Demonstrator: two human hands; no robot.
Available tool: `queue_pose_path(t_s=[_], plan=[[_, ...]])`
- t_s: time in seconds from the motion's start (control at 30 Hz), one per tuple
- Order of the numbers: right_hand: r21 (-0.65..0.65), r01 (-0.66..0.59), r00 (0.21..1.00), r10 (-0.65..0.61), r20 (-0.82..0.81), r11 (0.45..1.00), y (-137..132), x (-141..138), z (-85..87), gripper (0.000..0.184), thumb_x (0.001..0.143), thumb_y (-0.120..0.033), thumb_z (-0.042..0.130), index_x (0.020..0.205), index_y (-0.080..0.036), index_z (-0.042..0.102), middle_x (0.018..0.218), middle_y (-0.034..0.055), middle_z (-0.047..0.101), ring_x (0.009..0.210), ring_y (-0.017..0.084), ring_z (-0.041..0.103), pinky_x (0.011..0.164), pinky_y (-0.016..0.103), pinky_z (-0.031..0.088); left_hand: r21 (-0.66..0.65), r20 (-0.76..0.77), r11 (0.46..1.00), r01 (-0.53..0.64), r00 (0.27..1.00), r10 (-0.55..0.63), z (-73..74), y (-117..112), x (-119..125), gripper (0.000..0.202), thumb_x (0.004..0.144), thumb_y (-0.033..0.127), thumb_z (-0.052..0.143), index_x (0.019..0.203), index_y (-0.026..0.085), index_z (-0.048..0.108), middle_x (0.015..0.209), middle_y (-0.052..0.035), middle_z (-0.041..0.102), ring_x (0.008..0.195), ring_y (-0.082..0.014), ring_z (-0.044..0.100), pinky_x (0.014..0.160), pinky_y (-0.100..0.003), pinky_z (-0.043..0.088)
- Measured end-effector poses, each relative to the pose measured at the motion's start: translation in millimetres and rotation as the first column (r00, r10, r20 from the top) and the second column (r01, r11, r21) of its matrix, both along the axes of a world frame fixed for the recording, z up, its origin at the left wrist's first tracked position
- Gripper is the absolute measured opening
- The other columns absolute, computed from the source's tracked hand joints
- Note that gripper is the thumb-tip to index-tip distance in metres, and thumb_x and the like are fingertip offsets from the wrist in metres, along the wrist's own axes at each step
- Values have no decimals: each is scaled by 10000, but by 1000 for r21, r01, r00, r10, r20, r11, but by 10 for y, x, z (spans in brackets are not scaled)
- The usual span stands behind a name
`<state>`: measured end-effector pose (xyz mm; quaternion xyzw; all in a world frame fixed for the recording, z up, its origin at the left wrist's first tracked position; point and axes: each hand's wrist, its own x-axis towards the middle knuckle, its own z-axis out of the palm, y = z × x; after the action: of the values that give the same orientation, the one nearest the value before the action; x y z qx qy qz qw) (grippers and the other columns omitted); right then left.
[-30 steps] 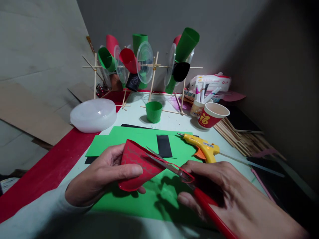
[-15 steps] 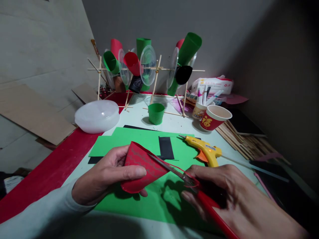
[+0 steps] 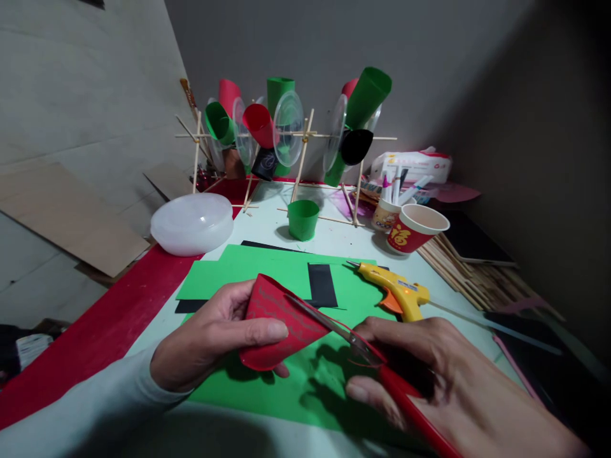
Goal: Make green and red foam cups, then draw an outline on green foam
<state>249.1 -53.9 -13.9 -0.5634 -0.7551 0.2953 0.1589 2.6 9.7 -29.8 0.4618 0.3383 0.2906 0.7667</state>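
My left hand [image 3: 217, 334] is closed round a rolled red paper cone [image 3: 279, 321] with a wavy pattern, held just above a green paper sheet [image 3: 286, 356]. My right hand [image 3: 429, 375] grips red-handled scissors [image 3: 382, 375]. Their metal blades reach left across the cone's narrow end. A thin red paper strip curls beside the blades. A black paper rectangle [image 3: 321, 285] lies on the green sheet behind the cone.
A yellow glue gun [image 3: 396, 294] lies right of the green sheet. Behind stand a green cup [image 3: 303, 219], a red paper cup [image 3: 414, 229], a cup of markers [image 3: 387, 207], a white lidded bowl [image 3: 191, 222] and a stick frame with paper cones [image 3: 286, 133]. Wooden sticks [image 3: 463, 273] lie at right.
The view has shifted a little, so everything sits slightly to the right. The scissors' blades have closed further along the cone's end; both hands keep their grips.
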Motion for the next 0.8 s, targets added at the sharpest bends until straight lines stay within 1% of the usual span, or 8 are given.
queue_pose_path(t_s=[0.13,0.3,0.47,0.57,0.63,0.73,0.8], plan=[[-12,1,1000,-1,5,1000,-4,8,-13,349,896,-576,641,761,-254,639,633,-24,606,573,147,538,459,263,370,10,-7,1000,18,1000,-18,-8,-7,1,224,786,285,829,909,158,691,773,-43,751,654,-185,740,580,-224,624],[-17,5,1000,-5,-17,1000,-33,24,-51,300,924,-531,619,789,-264,646,651,-23,598,582,148,537,497,267,406,-38,-53,999,-12,999,10,14,-21,10,301,750,321,858,913,149,673,776,-52,752,647,-204,749,579,-228,617],[-58,-7,1000,5,-22,998,-29,55,-101,317,947,-518,580,771,-255,596,670,-22,564,591,141,499,500,259,391,-57,-81,998,6,997,-10,2,-16,4,381,730,358,871,956,128,667,823,-84,758,615,-207,745,553,-224,600],[-63,-14,1000,13,-10,998,-18,45,-100,360,941,-542,579,733,-250,545,626,-37,500,560,131,431,492,263,353,-59,-71,998,-23,997,19,-6,-19,12,346,733,342,870,927,133,674,793,-64,749,620,-187,736,554,-209,596],[-86,-25,1000,24,-4,996,-15,27,-89,369,925,-559,596,729,-253,531,610,-45,475,544,129,394,475,266,323,-54,-70,998,-18,997,14,-4,-24,20,333,736,341,867,921,134,684,781,-56,747,631,-182,737,558,-199,594],[-98,-13,1000,14,11,995,-15,7,-78,346,905,-570,620,757,-265,552,627,-46,501,560,137,419,480,269,328,-44,-86,999,19,996,-23,5,-30,33,341,744,352,856,930,121,688,776,-71,751,636,-196,742,566,-211,600],[-101,-11,1000,14,24,995,-15,9,-84,346,904,-579,618,760,-270,559,624,-46,507,563,140,432,484,270,335,-38,-89,999,21,996,-24,8,-27,38,341,738,350,858,915,116,684,772,-75,749,634,-198,740,568,-217,602]])
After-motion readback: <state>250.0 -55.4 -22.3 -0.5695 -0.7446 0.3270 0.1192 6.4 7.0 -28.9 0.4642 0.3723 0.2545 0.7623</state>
